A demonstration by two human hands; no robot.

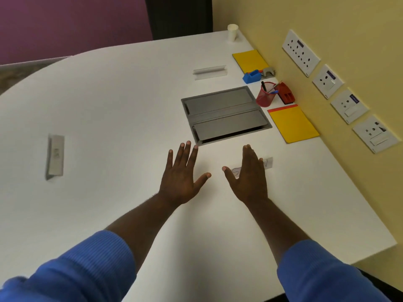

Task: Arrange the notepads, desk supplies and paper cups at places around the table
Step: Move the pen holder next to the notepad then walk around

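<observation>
Left hand: the left hand [182, 175] is flat and spread wide above the white worktop [109, 94]. It holds nothing.
Right hand: the right hand [248, 175] is stretched out flat too, fingers close side by side, thumb out. It holds nothing. It partly covers a small white name card [267, 162].
Near notepad: a yellow notepad [293, 124] with a red strip at its top lies flat by the yellow wall, ahead of the right hand and off to the right. Its long side runs away from the person, slanting along the wall.
Far notepad: another yellow notepad [249, 61] lies farther along the same wall edge.
Desk supplies: a red mesh pen cup [266, 95] with pens stands between the two notepads. A red stapler-like thing [286, 94] sits just beside it. A blue tape holder [252, 76] and a small grey punch [268, 72] sit near the far notepad.
Paper cup: one white paper cup [232, 32] stands upright at the far corner, well apart from both hands.
Other things: a grey cable box lid [224, 114] is set into the middle of the worktop. Two more name cards, one [55, 156] to the left and one [209, 70] far ahead.
Which hand is nearer: everything to arrange is bunched on the right, so the right hand is nearer. I think the near notepad is the easiest first pick.
How far along: it looks like hardly anything is set out yet.
</observation>
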